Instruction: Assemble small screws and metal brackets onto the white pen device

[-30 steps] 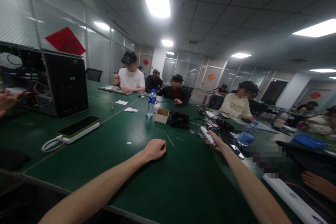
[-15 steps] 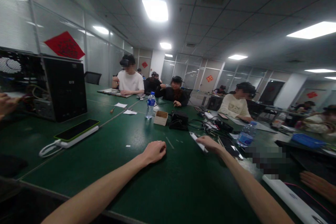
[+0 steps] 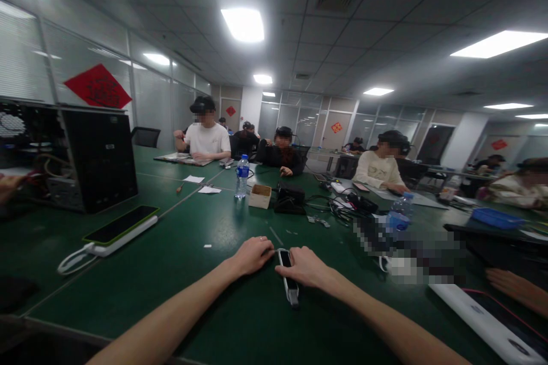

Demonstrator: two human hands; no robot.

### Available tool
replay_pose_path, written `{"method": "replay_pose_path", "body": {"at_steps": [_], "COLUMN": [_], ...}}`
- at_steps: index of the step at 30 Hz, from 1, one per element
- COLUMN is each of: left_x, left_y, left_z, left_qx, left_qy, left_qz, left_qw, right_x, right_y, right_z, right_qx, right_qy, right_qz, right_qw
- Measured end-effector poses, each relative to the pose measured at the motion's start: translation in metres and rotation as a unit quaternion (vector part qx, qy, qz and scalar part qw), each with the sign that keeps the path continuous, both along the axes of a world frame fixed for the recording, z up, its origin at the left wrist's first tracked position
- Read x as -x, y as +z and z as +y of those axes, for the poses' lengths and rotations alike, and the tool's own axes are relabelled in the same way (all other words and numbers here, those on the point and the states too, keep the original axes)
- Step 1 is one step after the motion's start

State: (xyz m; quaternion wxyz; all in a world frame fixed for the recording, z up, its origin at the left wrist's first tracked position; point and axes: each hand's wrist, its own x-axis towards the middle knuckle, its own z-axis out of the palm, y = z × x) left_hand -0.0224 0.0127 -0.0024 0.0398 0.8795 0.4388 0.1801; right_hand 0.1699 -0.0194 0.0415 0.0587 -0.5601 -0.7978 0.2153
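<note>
My right hand (image 3: 306, 267) grips a narrow black-and-white device (image 3: 289, 284), thumb across its dark face and fingers along its far right side. The device has a white edge and a grey end towards me; its exact kind is unclear. Just left of its far end, my left hand (image 3: 252, 255) rests on the green table (image 3: 240, 308) with curled fingers. Whatever those fingers may hold is hidden. A small white scrap (image 3: 208, 246) lies left of my left hand. Beyond both hands are small metal pieces (image 3: 319, 221).
A small open box (image 3: 260, 197), a water bottle (image 3: 241, 178) and a black object (image 3: 290, 197) stand ahead. On the left are a computer case (image 3: 98, 159) and a phone (image 3: 122, 224) on a white strip. Cables (image 3: 338, 208) lie right. Several people sit around.
My right hand has come left and nearer with the device, from beside the cables to my left hand. The small metal pieces now show where it was. The view has shifted slightly.
</note>
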Motion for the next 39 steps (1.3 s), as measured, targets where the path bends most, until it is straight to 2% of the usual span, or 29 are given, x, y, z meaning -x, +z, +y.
{"method": "replay_pose_path", "body": {"at_steps": [4, 8, 10, 13, 17, 24, 25, 27, 30, 33, 36, 39], "left_x": [0.0, -0.001, -0.002, -0.002, -0.002, -0.002, -0.002, -0.001, 0.0, 0.002, 0.002, 0.001], "left_y": [0.0, 0.0, 0.001, 0.002, 0.003, 0.004, 0.004, 0.003, 0.002, 0.0, -0.002, -0.001], "left_z": [0.0, 0.002, 0.002, 0.001, -0.001, -0.001, -0.001, 0.0, 0.003, 0.006, 0.009, 0.008], "left_qx": [0.008, 0.01, 0.015, 0.02, 0.018, 0.008, 0.007, 0.008, 0.014, 0.021, 0.029, 0.025], "left_qy": [-0.002, -0.013, -0.02, -0.031, -0.041, -0.027, -0.027, -0.028, -0.031, -0.035, -0.04, -0.036], "left_qz": [0.0, -0.016, -0.023, -0.024, -0.018, -0.001, -0.003, -0.007, -0.015, -0.026, -0.031, -0.028], "left_qw": [1.0, 1.0, 0.999, 0.999, 0.999, 1.0, 1.0, 1.0, 0.999, 0.999, 0.998, 0.999], "right_x": [-0.01, -0.028, -0.035, -0.04, -0.041, -0.051, -0.055, -0.068, -0.092, -0.116, -0.132, -0.141], "right_y": [-0.004, -0.012, -0.019, -0.029, -0.038, -0.04, -0.042, -0.046, -0.058, -0.071, -0.078, -0.081], "right_z": [0.009, 0.026, 0.033, 0.039, 0.04, 0.049, 0.054, 0.068, 0.097, 0.127, 0.155, 0.178], "right_qx": [-0.013, -0.115, -0.142, -0.16, -0.189, -0.215, -0.225, -0.251, -0.253, -0.209, -0.175, -0.153], "right_qy": [0.053, 0.049, 0.095, 0.155, 0.167, 0.197, 0.177, 0.093, -0.113, -0.261, -0.331, -0.354], "right_qz": [0.037, 0.041, 0.035, 0.042, 0.062, 0.061, 0.057, 0.046, 0.001, -0.036, -0.046, -0.051], "right_qw": [0.998, 0.991, 0.985, 0.974, 0.966, 0.955, 0.956, 0.962, 0.961, 0.942, 0.926, 0.921]}}
